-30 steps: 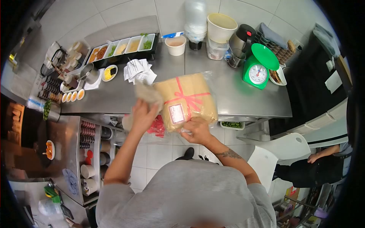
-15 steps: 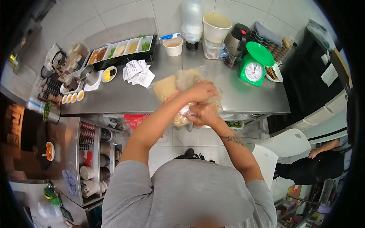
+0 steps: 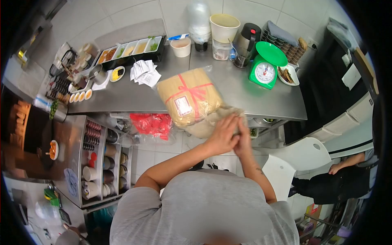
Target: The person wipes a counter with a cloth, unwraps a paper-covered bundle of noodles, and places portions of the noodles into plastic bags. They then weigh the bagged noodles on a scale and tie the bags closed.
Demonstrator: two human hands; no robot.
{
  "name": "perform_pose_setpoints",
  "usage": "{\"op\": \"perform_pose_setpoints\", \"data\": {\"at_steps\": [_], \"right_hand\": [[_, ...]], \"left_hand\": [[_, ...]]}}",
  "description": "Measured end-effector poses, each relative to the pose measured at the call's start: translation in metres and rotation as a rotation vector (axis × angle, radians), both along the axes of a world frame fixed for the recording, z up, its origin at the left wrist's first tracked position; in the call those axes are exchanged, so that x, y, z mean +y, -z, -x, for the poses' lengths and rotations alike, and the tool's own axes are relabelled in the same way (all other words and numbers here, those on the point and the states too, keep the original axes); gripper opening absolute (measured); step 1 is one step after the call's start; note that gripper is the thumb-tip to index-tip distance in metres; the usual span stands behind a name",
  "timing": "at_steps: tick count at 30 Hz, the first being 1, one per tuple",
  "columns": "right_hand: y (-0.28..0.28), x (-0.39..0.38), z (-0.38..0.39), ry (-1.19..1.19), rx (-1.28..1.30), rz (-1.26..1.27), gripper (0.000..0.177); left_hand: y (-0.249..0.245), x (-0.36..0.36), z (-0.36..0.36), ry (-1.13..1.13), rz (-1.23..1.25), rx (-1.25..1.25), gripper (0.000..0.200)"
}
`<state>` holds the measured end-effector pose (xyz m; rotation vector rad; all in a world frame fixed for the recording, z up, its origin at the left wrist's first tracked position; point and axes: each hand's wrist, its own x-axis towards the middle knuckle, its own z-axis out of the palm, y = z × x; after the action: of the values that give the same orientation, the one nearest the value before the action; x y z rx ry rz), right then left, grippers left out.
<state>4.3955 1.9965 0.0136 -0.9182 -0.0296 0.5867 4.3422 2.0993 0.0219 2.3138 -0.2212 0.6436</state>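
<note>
A plastic-wrapped tan package (image 3: 171,87) tied with a pink ribbon lies tilted at the counter's front edge, its white label with a red border (image 3: 183,105) facing up. Against its near right corner bunches a crumpled greyish-beige, cloth-like piece (image 3: 204,127), which hangs past the edge. My left hand (image 3: 223,136) is closed over this piece, fingers bent and pointing to the right. Pressed close beside it, my right hand (image 3: 243,139) also grips the piece, its fingers pointing up. Part of the bunched material is hidden under both hands.
A green scale (image 3: 265,69) stands right on the steel counter (image 3: 139,100). Paper slips (image 3: 145,73), a tub (image 3: 181,47) and a condiment tray (image 3: 130,51) sit further back. A white chair (image 3: 281,171) is below right; another person (image 3: 343,179) is at far right.
The package has turned, so its ribbon and label now show on top. Both hands moved down and right, off the package's middle, with the greyish-beige piece.
</note>
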Motion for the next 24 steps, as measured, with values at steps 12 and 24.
{"op": "perform_pose_setpoints", "data": {"at_steps": [12, 24], "right_hand": [[0.005, -0.103, -0.197, 0.756, -1.103, 1.31, 0.053], [0.022, 0.045, -0.036, -0.265, -1.398, 0.696, 0.019]], "left_hand": [[0.006, 0.05, 0.032, -0.484, 0.003, -0.042, 0.013], [0.021, 0.052, 0.031, -0.534, 0.127, 0.183, 0.015]]}}
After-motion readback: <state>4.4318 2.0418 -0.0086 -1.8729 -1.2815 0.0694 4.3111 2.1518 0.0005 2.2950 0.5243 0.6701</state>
